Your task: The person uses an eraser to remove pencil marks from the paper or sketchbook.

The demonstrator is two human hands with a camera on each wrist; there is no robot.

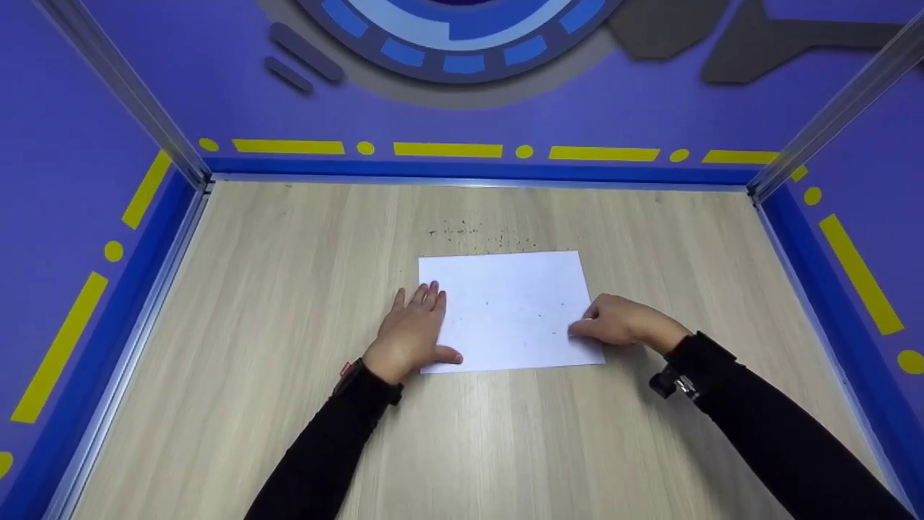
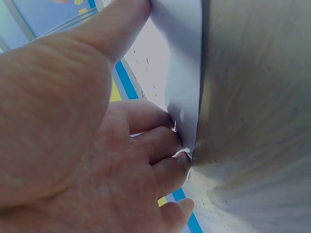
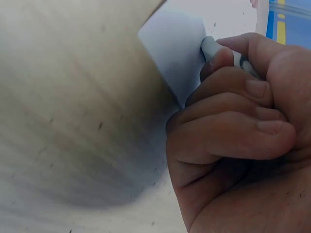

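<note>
A white sheet of paper (image 1: 512, 303) lies flat on the wooden table, with a few tiny dark specks on it. My left hand (image 1: 410, 336) rests with spread fingers on its left edge, the thumb near the lower left corner. At the paper's right edge is my right hand (image 1: 613, 319), its fingers curled. In the right wrist view this hand (image 3: 233, 116) pinches a small whitish eraser (image 3: 211, 47) between thumb and forefinger, its tip at the paper (image 3: 175, 48). Most of the eraser is hidden by the fingers. The left wrist view shows the left fingers (image 2: 163, 143) against the paper's edge (image 2: 187, 82).
Dark crumbs (image 1: 462, 230) are scattered on the table (image 1: 303, 289) just beyond the paper's far edge. Blue panels with yellow marks (image 1: 447, 150) enclose the table at the back and on both sides, along metal rails (image 1: 476, 180).
</note>
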